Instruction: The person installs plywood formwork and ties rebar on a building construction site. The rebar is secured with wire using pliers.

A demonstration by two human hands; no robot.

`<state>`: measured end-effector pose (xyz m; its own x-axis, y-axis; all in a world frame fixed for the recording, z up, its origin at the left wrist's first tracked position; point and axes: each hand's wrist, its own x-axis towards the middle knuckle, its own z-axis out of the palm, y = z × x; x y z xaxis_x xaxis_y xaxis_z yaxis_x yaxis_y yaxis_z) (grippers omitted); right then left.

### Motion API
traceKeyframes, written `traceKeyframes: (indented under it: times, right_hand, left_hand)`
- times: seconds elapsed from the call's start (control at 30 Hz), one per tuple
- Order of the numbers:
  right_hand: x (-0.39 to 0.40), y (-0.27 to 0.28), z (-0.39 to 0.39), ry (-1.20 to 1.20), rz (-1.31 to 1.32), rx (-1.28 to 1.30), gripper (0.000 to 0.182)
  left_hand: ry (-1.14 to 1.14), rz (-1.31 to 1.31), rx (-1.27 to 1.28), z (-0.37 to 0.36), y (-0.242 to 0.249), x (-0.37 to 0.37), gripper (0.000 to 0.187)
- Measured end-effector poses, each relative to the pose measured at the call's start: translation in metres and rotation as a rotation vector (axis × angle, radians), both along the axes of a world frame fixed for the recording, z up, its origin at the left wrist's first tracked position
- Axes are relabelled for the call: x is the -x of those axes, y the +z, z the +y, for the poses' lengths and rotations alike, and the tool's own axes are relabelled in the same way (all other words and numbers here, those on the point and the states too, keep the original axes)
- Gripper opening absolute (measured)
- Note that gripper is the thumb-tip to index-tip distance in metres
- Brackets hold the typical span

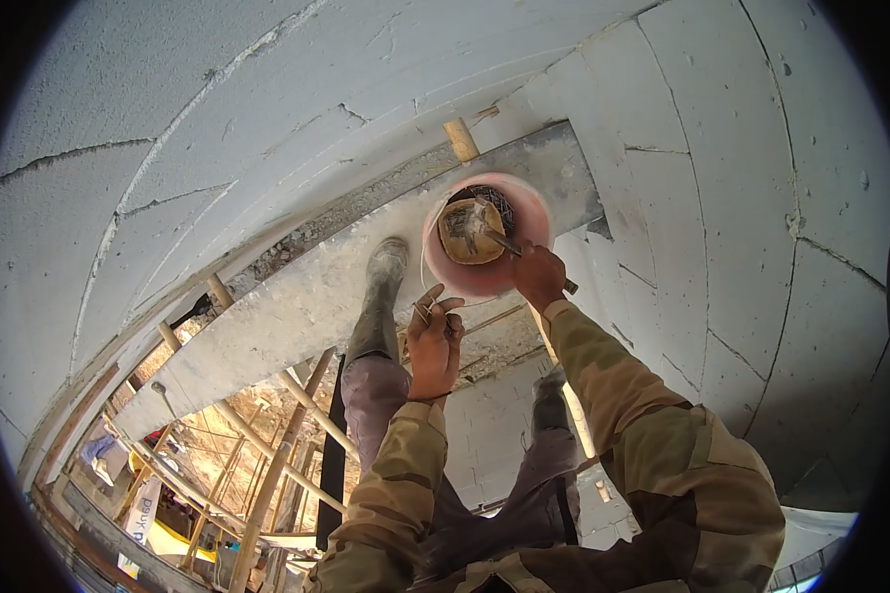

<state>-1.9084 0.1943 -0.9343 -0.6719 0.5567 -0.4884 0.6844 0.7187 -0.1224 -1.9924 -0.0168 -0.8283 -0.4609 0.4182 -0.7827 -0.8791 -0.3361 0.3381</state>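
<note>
My right hand (541, 277) is closed round the dark handle of a hammer (504, 243), its pale head end over the bucket's opening. Below it, a pink bucket (449, 274) stands on the plank, holding a yellowish cut container (455, 247) and a heap of dark, thin nails (499, 198). My left hand (435, 346) is raised just short of the bucket's near rim, its fingers curled around a few thin nails (421, 312).
A wide, dusty plank (297, 287) runs along the grey block wall (297, 119), and my left boot (388, 272) rests on it. Another block wall (712, 198) rises at the right. Bamboo poles (277, 450) and a drop to lower ground show at the lower left.
</note>
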Motion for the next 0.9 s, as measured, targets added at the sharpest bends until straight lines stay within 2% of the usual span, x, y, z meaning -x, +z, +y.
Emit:
traceKeyframes:
  times: [0.03,0.1,0.17,0.2,0.27,0.3,0.37,0.4,0.47,0.5,0.53,0.57,0.6,0.63,0.67,0.73,0.8,0.87,0.9]
  right_hand:
    - [-0.009,0.003,-0.004,-0.134,0.089,-0.012,0.018]
    - [-0.031,0.000,-0.005,-0.152,0.190,-0.058,0.018]
    - [-0.042,0.003,-0.010,-0.191,0.364,-0.128,0.022]
    - [-0.043,-0.003,-0.013,-0.199,0.369,-0.129,0.022]
    - [-0.048,-0.012,-0.023,-0.466,0.020,0.087,0.024]
    - [-0.046,-0.007,-0.023,-0.432,-0.045,0.224,0.026]
    - [-0.054,-0.007,-0.036,-0.435,0.109,0.428,0.033]
    - [-0.054,-0.002,-0.048,-0.514,0.155,0.524,0.038]
    - [-0.056,0.033,-0.072,-0.683,0.362,0.637,0.039]
    - [-0.064,0.048,-0.080,-0.821,0.322,0.757,0.037]
    - [-0.067,0.079,-0.084,-0.913,0.447,0.857,0.034]
    - [-0.065,0.129,-0.080,-1.018,0.494,0.971,0.033]
    - [-0.074,0.155,-0.083,-1.120,0.510,1.050,0.031]
    - [-0.092,0.159,-0.094,-1.129,0.612,0.961,0.028]
    - [-0.114,0.170,-0.092,-1.105,0.582,0.979,0.024]
    - [-0.155,0.197,-0.093,-0.987,0.546,0.854,0.023]
    - [-0.184,0.255,-0.094,-1.087,0.728,1.010,0.024]
    - [-0.219,0.297,-0.095,-1.156,0.621,1.069,0.023]
    - [-0.238,0.310,-0.100,-1.211,0.612,1.083,0.023]
  left_hand:
    - [-0.017,0.004,-0.001,0.000,-0.001,-0.001,0.023]
    - [-0.036,0.012,-0.002,0.003,0.001,-0.005,0.022]
    - [-0.025,-0.084,0.171,0.012,0.015,-0.001,0.020]
    - [-0.032,-0.079,0.171,0.014,0.017,0.002,0.020]
    - [-0.042,-0.099,0.231,0.018,0.021,0.000,0.021]
    - [-0.052,-0.102,0.227,0.014,0.017,-0.005,0.021]
    - [-0.164,0.031,0.111,0.002,-0.004,-0.012,0.027]
    - [-0.180,0.034,0.082,0.002,-0.008,-0.014,0.027]
    - [-0.440,0.158,0.133,0.004,-0.009,-0.024,0.037]
    - [-0.567,0.154,0.155,0.007,-0.008,-0.031,0.044]
    - [-0.695,0.159,0.175,0.008,-0.002,-0.039,0.052]
    - [-0.902,0.228,0.204,0.013,0.008,-0.048,0.057]
    - [-1.107,0.318,0.231,0.021,0.019,-0.057,0.063]
    - [-1.108,0.167,0.121,0.027,0.036,-0.062,0.065]
    - [-1.121,0.015,0.016,0.030,0.053,-0.068,0.068]
    - [-1.469,0.208,-0.073,0.027,0.059,-0.090,0.073]
    - [-1.403,-0.116,-0.195,0.032,0.081,-0.110,0.074]
    - [-1.474,-0.226,-0.217,0.038,0.112,-0.125,0.069]
    - [-1.538,-0.180,-0.221,0.041,0.139,-0.137,0.054]
